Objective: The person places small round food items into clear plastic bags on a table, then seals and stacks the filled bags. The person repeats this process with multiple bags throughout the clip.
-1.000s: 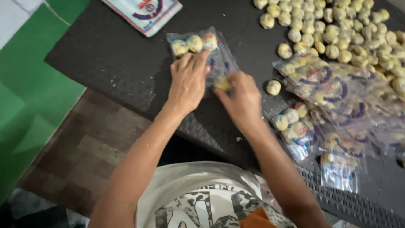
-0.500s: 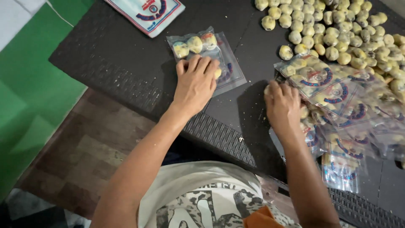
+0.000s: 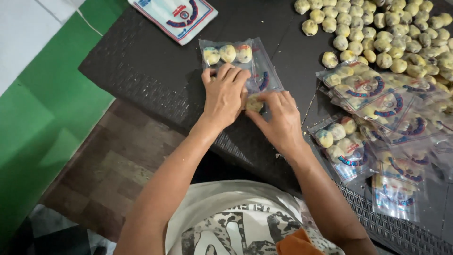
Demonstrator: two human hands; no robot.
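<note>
A low dark table [image 3: 141,71] with a woven, textured top fills most of the view, its near edge running on a slant. Beyond its left side a bright green surface [image 3: 52,108] spreads out, with a white strip [image 3: 28,33] at the top left corner. Below the table lies a floor of brown tiles [image 3: 113,174], worn and mottled. The light is even and soft, with only faint shadows.

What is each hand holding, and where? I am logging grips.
Left hand presses the clear bag flat at its open end; right hand fingers pinch a yellow ball at the mouth.
</note>
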